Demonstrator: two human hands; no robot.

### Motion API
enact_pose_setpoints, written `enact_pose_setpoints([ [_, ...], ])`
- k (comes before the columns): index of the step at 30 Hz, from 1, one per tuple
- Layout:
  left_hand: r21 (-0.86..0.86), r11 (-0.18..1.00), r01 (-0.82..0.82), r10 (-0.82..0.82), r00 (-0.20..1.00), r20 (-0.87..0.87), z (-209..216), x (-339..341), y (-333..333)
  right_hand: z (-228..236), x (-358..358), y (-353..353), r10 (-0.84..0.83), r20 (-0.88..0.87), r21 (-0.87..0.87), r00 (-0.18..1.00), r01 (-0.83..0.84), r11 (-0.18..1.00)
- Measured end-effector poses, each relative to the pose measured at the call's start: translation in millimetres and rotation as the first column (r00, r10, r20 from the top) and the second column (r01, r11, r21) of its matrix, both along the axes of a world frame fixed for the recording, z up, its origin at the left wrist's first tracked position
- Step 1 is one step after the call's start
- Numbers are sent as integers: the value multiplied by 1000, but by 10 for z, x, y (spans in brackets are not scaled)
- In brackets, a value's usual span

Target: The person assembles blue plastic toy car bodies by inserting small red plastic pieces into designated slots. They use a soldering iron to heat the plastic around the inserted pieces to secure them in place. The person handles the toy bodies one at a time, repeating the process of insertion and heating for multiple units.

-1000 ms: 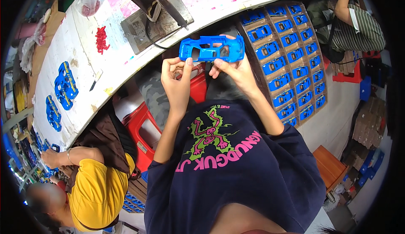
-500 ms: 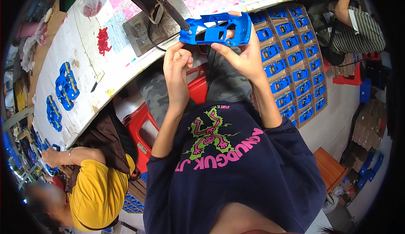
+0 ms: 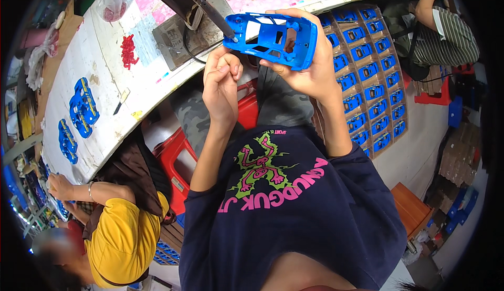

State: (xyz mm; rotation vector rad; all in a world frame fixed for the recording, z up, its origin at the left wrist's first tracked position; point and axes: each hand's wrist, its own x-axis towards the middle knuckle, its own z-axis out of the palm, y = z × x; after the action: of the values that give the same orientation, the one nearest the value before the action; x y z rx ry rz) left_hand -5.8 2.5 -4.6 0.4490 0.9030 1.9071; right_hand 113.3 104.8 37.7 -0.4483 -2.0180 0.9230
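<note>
A blue plastic toy car body shell (image 3: 302, 49) is tilted with its hollow inside showing. My right hand (image 3: 317, 75) is closed around its right end, thumb along the near side, fingers behind the far side. A dark metal rod (image 3: 210, 15) with a wooden handle, like a mounted soldering iron, slants down to the shell's left end; its tip appears to touch the inside there. Just below that end, my left hand (image 3: 221, 75) has its fingers curled together, the forefinger close to the shell's corner. What they hold, if anything, is hidden.
On the white table lie small red parts (image 3: 128, 52), a knife (image 3: 122, 101) and blue car shells (image 3: 83, 107). A metal plate (image 3: 173, 41) sits below the rod. To the right stands a cardboard tray (image 3: 362, 89) of blue shells. Co-workers sit left, in yellow (image 3: 123, 238), and far right.
My right hand has turned the shell so more of its inside faces up, its right end lower and nearer. My left hand has stayed nearly in place below the left end.
</note>
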Motion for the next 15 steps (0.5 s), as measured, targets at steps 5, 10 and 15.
enact_pose_setpoints([
  [5, 20, 1000, 3, -4, 999, 36, -18, 9, -1, 13, -3, 12, 12, 4, 24, 1000, -12, 1000],
  [10, 14, 1000, -6, 6, 999, 40, -33, 10, 7, 3, -2, 8, 12, 12, 0, 1000, -12, 1000],
  [15, 20, 1000, -23, 22, 999, 38, -14, 22, 16, 12, -17, 13, 5, 16, 27, 1000, -6, 1000],
])
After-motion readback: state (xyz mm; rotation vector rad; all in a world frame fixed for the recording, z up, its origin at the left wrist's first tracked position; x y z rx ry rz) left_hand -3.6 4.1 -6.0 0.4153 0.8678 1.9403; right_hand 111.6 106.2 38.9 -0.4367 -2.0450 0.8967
